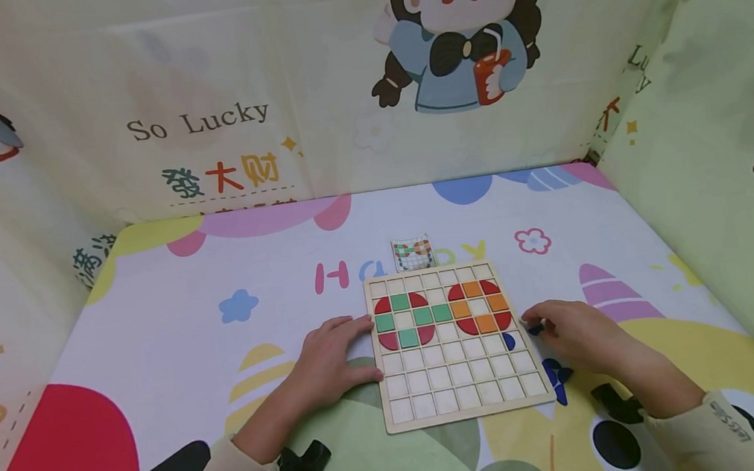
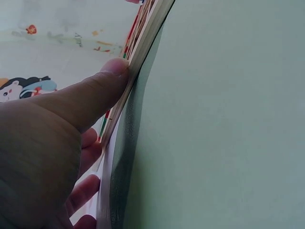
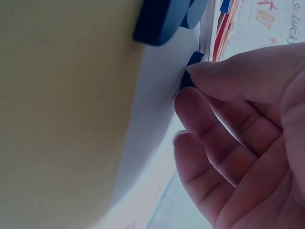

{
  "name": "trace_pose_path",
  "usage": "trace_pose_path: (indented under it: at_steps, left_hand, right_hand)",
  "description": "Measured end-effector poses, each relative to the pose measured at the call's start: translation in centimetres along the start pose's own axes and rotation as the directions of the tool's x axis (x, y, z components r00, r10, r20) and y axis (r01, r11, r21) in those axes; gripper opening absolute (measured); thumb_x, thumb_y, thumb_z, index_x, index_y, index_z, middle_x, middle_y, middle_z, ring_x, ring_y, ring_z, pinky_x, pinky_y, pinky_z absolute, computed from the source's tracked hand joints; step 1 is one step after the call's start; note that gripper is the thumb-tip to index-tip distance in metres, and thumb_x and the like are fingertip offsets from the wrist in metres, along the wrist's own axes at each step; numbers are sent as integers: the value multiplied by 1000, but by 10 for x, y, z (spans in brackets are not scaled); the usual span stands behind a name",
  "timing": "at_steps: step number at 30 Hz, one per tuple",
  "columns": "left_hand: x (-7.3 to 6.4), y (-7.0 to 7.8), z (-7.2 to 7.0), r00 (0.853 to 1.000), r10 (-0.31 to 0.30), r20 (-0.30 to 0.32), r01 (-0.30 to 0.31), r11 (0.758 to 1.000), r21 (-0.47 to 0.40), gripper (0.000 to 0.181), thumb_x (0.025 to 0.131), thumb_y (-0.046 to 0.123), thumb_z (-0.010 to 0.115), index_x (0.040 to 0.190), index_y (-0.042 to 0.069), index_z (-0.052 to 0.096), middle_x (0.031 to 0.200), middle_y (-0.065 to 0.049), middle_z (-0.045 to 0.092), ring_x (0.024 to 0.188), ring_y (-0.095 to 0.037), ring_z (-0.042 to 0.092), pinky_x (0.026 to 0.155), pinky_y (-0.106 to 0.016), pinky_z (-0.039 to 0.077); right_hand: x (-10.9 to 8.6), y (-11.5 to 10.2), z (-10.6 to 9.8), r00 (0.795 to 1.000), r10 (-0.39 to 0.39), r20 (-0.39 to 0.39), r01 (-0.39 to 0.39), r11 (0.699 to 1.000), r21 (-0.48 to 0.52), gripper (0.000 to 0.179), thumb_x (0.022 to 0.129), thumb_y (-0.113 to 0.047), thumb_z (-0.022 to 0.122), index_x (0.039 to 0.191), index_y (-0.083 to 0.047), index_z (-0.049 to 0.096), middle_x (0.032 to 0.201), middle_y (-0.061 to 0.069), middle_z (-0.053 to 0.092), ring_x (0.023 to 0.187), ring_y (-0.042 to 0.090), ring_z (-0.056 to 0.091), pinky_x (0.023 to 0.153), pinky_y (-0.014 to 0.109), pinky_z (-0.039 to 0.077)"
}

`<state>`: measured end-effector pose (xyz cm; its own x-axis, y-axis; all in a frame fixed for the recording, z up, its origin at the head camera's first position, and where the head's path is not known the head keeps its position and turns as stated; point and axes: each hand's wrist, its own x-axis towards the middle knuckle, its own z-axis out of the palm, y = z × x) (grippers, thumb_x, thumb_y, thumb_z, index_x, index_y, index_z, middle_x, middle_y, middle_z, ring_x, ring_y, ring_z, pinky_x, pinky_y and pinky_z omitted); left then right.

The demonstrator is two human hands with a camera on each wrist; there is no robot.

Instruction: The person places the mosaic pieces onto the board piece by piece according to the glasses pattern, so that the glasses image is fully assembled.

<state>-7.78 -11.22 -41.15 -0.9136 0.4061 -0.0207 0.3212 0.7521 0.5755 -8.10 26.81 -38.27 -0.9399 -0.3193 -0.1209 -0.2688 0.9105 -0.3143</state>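
A square wooden grid board (image 1: 466,377) lies on the tablecloth. Red and green tiles form a ring at its upper left; red and orange tiles form another at the upper right. One blue quarter-round tile (image 1: 509,341) sits in a cell below the orange ring. My left hand (image 1: 326,363) rests against the board's left edge, thumb and fingers extended. Beside the right edge, my right hand (image 1: 574,332) pinches a dark blue tile (image 3: 191,59) between thumb and finger. Several loose blue tiles (image 1: 556,380) lie just right of the board, near that hand.
A small pattern card (image 1: 413,253) showing two coloured rings lies behind the board. The printed tablecloth (image 1: 271,260) meets hanging cloth (image 1: 330,82) at the back and sides. Black straps (image 1: 305,462) sit at both wrists.
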Motion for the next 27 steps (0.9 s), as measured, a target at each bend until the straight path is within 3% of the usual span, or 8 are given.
trace_pose_path:
  at_steps: [10,18,27]
  left_hand:
    - [1,0,1,1000,-16,5,16,1000,-7,74,77,40,86,140,13,59,143,-2,55,136,-31,40,106,-57,33]
    - [1,0,1,1000,-10,3,10,1000,-3,73,77,40,86,140,13,59,142,-2,55,136,-31,40,106,-57,33]
    - [0,-1,1,1000,2,-3,-2,1000,-3,73,77,40,86,139,12,59,142,-1,56,136,-31,41,106,-57,33]
  right_hand:
    - [2,-2,2,1000,14,16,-15,1000,21,26,87,-12,76,111,-2,71,104,9,70,89,24,63,85,50,55]
    - [2,-1,2,999,-32,-24,33,999,12,20,87,-6,75,107,-4,72,100,7,70,87,24,62,84,50,55]
    - [3,-3,5,998,-29,-60,31,999,35,29,85,-4,77,113,-1,69,109,12,67,96,29,63,86,49,55]
